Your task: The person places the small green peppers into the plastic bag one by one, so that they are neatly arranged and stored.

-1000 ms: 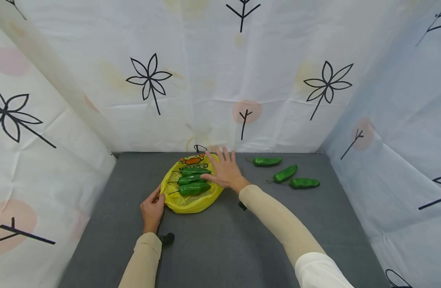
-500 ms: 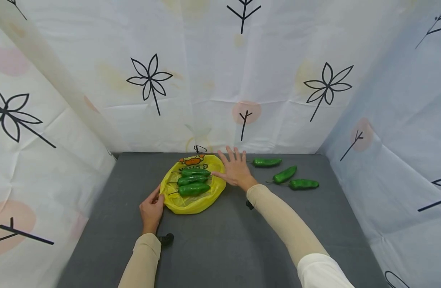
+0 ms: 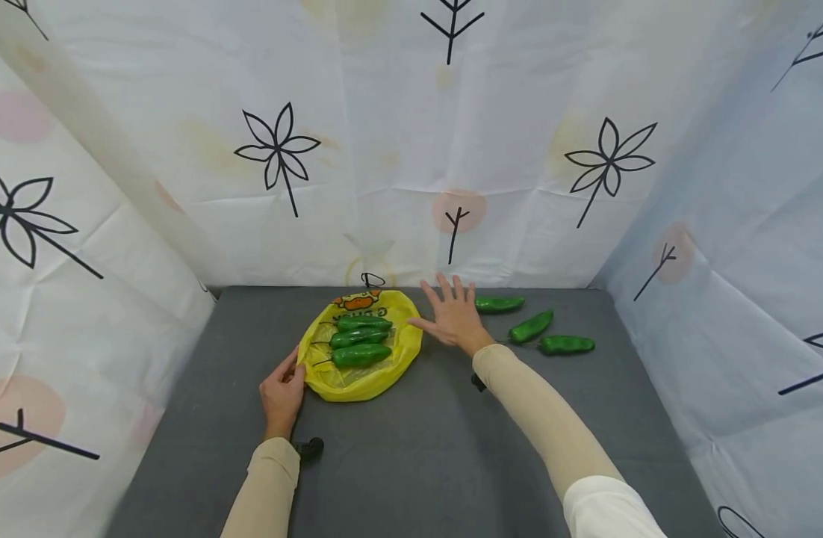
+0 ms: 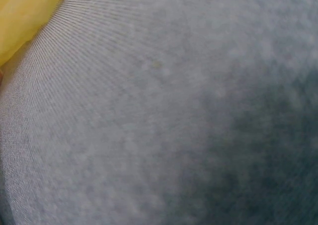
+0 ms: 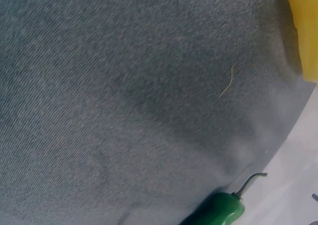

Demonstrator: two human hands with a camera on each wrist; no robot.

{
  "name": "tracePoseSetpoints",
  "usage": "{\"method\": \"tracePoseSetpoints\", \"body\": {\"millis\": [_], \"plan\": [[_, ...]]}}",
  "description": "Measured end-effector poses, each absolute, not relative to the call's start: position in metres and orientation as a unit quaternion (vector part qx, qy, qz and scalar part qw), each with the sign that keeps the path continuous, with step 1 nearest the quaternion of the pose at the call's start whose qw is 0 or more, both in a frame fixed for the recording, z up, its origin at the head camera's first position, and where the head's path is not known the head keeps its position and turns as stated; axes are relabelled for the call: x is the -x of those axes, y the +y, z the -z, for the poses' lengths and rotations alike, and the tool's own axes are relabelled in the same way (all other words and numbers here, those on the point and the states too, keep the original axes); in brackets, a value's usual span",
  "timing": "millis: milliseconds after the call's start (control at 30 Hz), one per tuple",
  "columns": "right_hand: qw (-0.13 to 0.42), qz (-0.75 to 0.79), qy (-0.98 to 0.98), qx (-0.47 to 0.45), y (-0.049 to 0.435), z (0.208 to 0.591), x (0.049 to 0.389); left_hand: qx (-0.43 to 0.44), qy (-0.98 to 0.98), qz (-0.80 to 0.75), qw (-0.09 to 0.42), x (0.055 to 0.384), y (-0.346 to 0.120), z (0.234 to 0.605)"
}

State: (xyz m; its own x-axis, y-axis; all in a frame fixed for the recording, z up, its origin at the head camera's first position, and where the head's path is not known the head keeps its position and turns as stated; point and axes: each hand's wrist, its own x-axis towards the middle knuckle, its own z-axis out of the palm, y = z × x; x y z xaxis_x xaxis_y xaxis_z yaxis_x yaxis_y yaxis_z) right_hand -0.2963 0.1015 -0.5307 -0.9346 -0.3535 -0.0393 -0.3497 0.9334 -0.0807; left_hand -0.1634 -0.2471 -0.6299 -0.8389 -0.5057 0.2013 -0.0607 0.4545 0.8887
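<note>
A yellow plastic bag (image 3: 358, 390) lies spread on the grey table, its rim opened into a round shape. Three green peppers (image 3: 361, 355) rest side by side in it. My left hand (image 3: 281, 392) pinches the bag's left rim between thumb and fingers; in the left wrist view only a corner of the yellow bag (image 4: 25, 16) shows. Just right of the bag, my right hand (image 3: 454, 314) is held palm down with fingers spread, holding nothing. Its fingers overlap the stem of the back loose pepper (image 3: 502, 305), which also appears as a green pepper (image 5: 218, 210) in the right wrist view.
Two more loose peppers lie farther right: a slanted pepper (image 3: 532, 326) and a front pepper (image 3: 567, 344). White patterned cloth (image 3: 384, 149) hangs behind the table (image 3: 398, 463) and along both sides.
My right hand has moved to the right, off the peppers in the bag and past its right rim, fingers still spread. The left hand has stayed at the left rim.
</note>
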Motion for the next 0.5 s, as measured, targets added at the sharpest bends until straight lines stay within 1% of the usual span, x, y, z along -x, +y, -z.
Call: {"method": "tracePoseSetpoints", "body": {"millis": [500], "plan": [[0.032, 0.042, 0.987, 0.151, 0.133, 0.54, 0.299, -0.168, -0.824, 0.489, 0.231, 0.162, -0.247, 0.63]]}}
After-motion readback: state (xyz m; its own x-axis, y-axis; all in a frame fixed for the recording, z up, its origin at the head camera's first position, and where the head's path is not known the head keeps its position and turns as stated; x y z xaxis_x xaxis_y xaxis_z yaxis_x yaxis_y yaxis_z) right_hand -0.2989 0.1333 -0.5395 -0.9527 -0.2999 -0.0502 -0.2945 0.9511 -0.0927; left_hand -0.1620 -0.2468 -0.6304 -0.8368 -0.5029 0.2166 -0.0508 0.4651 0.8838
